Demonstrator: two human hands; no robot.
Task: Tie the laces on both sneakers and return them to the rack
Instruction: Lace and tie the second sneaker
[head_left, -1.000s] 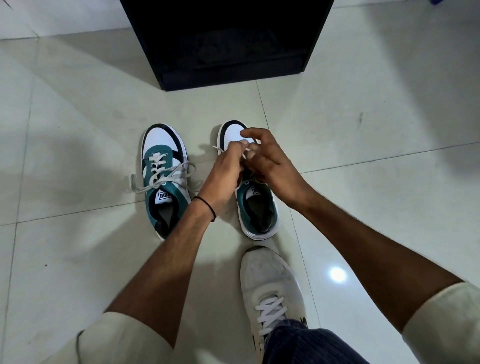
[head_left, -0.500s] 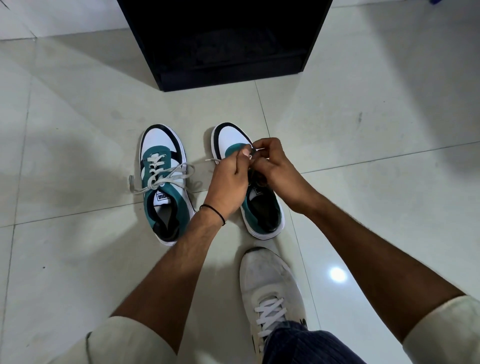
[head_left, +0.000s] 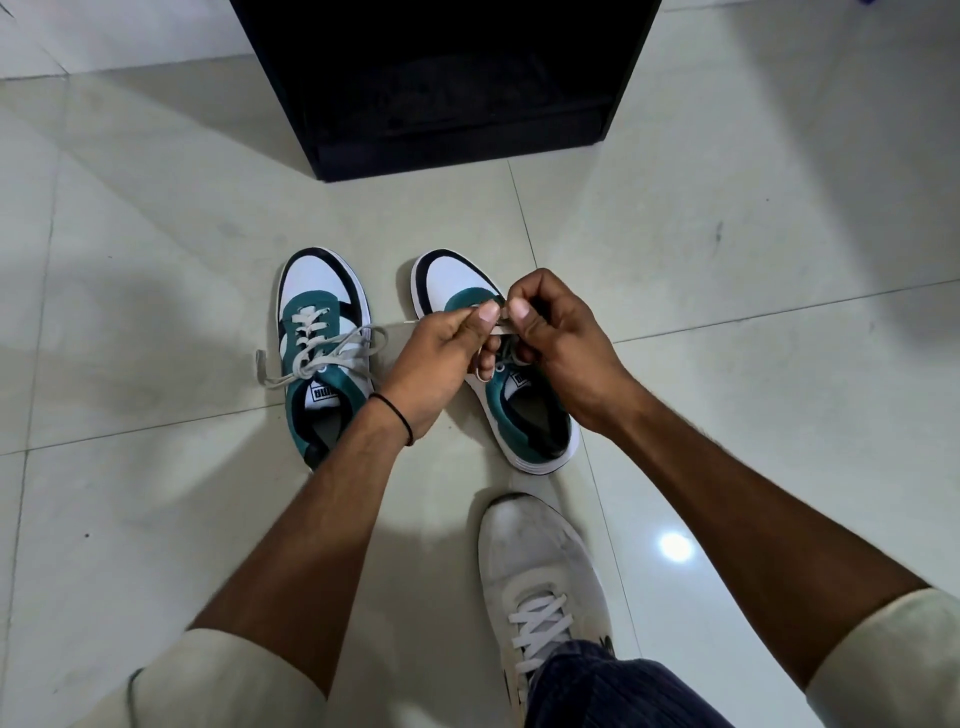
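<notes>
Left hand and right hand both pinch the lace over the right sneaker, near the tied left sneaker

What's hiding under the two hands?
The laces and middle of the right-side sneaker. Left hand and right hand pinch them; any knot is covered.

I see a floor of large pale glossy tiles with thin grout lines, soft shadows across it, and one bright light reflection at lower right. A black cabinet stands ahead.
</notes>
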